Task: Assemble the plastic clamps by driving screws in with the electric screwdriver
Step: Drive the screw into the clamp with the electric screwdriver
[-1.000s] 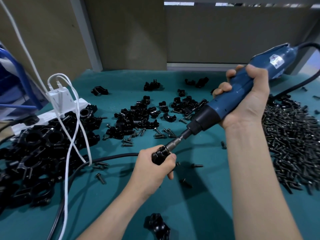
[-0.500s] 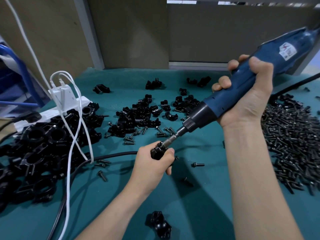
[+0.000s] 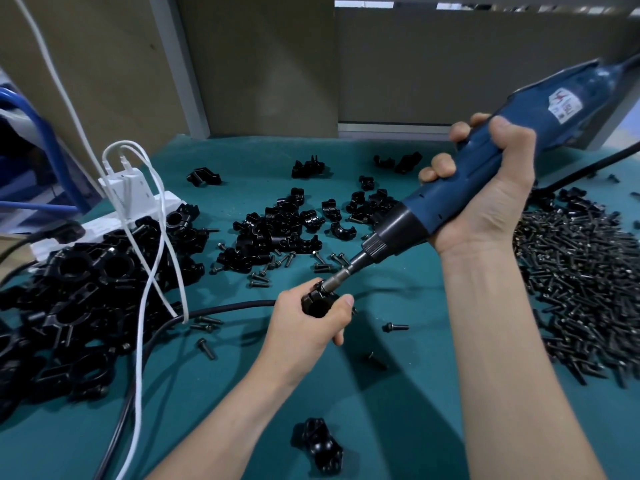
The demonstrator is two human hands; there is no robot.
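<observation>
My left hand [image 3: 304, 332] grips a small black plastic clamp [image 3: 317, 301] just above the teal table, near the middle. My right hand [image 3: 485, 195] is wrapped round the blue electric screwdriver [image 3: 485, 168], which slants down to the left. Its metal bit [image 3: 341, 277] meets the top of the held clamp. The screw under the bit is hidden. A finished-looking black clamp [image 3: 320, 445] lies near the front edge.
A big heap of black clamps [image 3: 86, 299] fills the left side, with a white power strip [image 3: 114, 220] and white cables over it. Loose clamp halves [image 3: 287, 226] lie in the middle, a large pile of black screws [image 3: 581, 282] at the right. A black cord [image 3: 221, 308] crosses the table.
The screwdriver's rear end has risen and swung right, so the tool slants more steeply. My left hand and the clamp have stayed almost in place under the bit.
</observation>
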